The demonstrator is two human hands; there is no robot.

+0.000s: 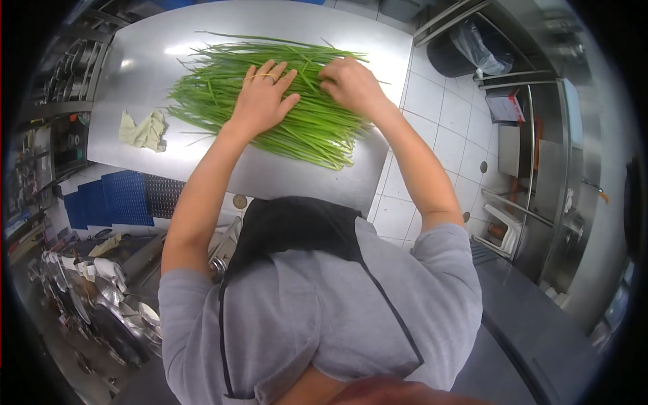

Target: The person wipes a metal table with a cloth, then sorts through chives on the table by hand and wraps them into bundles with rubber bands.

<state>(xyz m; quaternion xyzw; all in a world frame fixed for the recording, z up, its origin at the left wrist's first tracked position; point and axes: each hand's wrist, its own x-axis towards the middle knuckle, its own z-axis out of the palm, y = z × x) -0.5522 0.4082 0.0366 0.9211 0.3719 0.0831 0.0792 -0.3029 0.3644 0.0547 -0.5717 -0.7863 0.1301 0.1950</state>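
Observation:
A wide heap of long green chives (307,138) lies spread on the steel table (138,81). My left hand (262,101) rests flat on top of the heap with fingers apart; a ring and a thin yellow band show across its fingers. Farther right, my right hand (351,86) is at the upper right part of the heap, its fingers curled in around some stalks. Its fingertips are partly hidden among the chives. A crumpled pale green cloth (143,130) lies left of the heap, apart from both hands.
White floor tiles (442,111) run along the right of the table. A black bin (453,50) with a clear plastic liner stands at the upper right. Steel shelving (530,145) lines the right side. Pans and utensils (101,304) crowd the lower left, near blue mats (125,196).

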